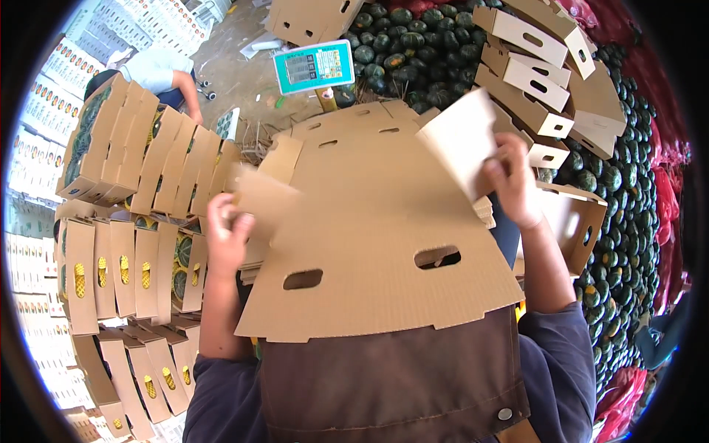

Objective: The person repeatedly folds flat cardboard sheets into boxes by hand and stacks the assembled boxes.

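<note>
Insp.: R hand [517,181] grasping raised R flap [459,140] of cardbd. blank [377,229]; L hand [229,232] at blurred L flap [264,201], grip can't be told.

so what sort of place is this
Likely a produce packing area: dark green fruit lies heaped ahead and right, filled cartons are stacked at left, and a cardboard blank lies in front.

What bears the cardboard sheet [377,199] mid-frame is mostly hidden; the grey-brown floor [238,77], upper left of centre, carries pale scraps [260,46] and straw [255,140], with dark green squashes [413,46] heaped upper centre.
</note>
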Available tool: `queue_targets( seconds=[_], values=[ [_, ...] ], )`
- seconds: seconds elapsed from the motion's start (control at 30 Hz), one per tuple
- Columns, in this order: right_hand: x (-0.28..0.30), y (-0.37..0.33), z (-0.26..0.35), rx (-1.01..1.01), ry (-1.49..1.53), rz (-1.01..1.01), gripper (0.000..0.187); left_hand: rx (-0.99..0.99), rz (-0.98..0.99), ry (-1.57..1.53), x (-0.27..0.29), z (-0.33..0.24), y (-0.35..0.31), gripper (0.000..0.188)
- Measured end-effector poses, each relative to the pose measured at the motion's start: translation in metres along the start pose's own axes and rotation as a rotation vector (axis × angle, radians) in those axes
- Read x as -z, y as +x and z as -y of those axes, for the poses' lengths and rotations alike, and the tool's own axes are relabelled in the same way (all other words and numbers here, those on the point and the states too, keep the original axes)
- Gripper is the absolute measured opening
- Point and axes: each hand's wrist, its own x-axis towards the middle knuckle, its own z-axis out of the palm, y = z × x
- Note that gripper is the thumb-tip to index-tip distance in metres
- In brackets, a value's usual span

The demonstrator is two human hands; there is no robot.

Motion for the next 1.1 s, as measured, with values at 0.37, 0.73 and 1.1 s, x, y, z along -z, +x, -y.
queue_targets(
  seconds=[0.37, 0.73, 1.1],
  values=[
    [0.036, -0.01, 0.05, 0.589, -0.645, 0.982, 0.059, -0.302, 0.948, 0.59, 0.04, -0.053, -0.019, 0.056],
    [-0.038, -0.021, 0.027, 0.251, -0.235, -0.077, 0.051, 0.0, -0.028, -0.229, -0.041, -0.026, -0.027, 0.053],
    [-0.083, 0.024, 0.053, -0.143, -0.344, 1.756, 0.051, 0.147, 1.649, 0.677, -0.085, -0.075, 0.016, 0.059]
  ],
)
